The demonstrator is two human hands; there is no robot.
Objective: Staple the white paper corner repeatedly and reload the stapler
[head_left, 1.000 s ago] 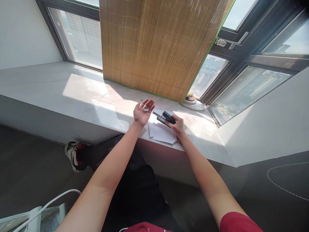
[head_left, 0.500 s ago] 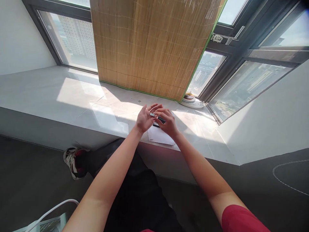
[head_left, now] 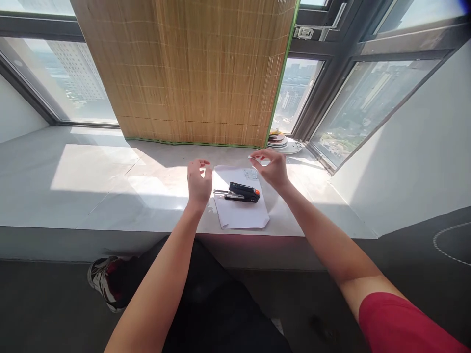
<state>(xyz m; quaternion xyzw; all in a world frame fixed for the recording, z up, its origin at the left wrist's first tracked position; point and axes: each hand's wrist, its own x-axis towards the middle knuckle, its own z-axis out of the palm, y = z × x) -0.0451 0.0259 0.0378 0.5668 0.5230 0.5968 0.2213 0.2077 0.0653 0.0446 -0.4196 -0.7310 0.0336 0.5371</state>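
A black stapler (head_left: 241,192) with an orange-red end lies on white sheets of paper (head_left: 243,218), its metal rail sticking out to the left. To the left of the paper my left hand (head_left: 199,184) is raised with fingers curled toward the thumb; whatever it may hold is hidden. My right hand (head_left: 273,170), above the paper's right side, pinches a small pale piece (head_left: 250,157) between thumb and fingertips. That piece is too small to identify. Neither hand touches the stapler.
The paper rests on a wide pale window sill (head_left: 154,201). A bamboo blind (head_left: 191,73) hangs behind it. Stacked plates (head_left: 279,142) stand at the back right by the window frame. Below the sill's front edge are my legs and a shoe (head_left: 105,282).
My hands were together over the stapler, the left palm up with a small grey strip at its fingers. They have moved apart, uncovering stapler and paper. The camera view has also shifted.
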